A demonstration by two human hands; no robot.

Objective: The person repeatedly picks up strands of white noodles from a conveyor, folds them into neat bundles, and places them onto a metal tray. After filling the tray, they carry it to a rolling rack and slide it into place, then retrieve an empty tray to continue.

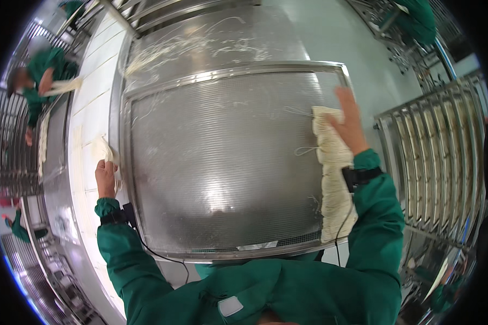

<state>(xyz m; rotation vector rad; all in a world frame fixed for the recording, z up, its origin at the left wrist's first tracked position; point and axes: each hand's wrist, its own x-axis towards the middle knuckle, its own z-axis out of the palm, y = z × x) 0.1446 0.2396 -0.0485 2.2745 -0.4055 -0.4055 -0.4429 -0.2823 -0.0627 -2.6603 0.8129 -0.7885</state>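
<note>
At the left, my left hand (pixel 106 177) is closed on a bundle of pale noodles (pixel 102 147) at the edge of a white conveyor belt (pixel 96 78). In front of me lies a large metal mesh tray (pixel 217 146) with a raised frame. Along its right side runs a row of folded noodle bundles (pixel 336 187), pressed close together. My right hand (pixel 350 122) is over the far end of this row, slightly blurred, its fingers apart and nothing in them. Whether it touches the noodles I cannot tell. Two thin white loops (pixel 306 150) stick out leftward from the row.
Loose noodle strands (pixel 173 51) lie on the metal table beyond the tray. A rack (pixel 439 157) holding trays of noodles stands at the right. Across the belt, a co-worker in green (pixel 46 70) handles noodles. Dark cables (pixel 157 252) hang from my wrist straps.
</note>
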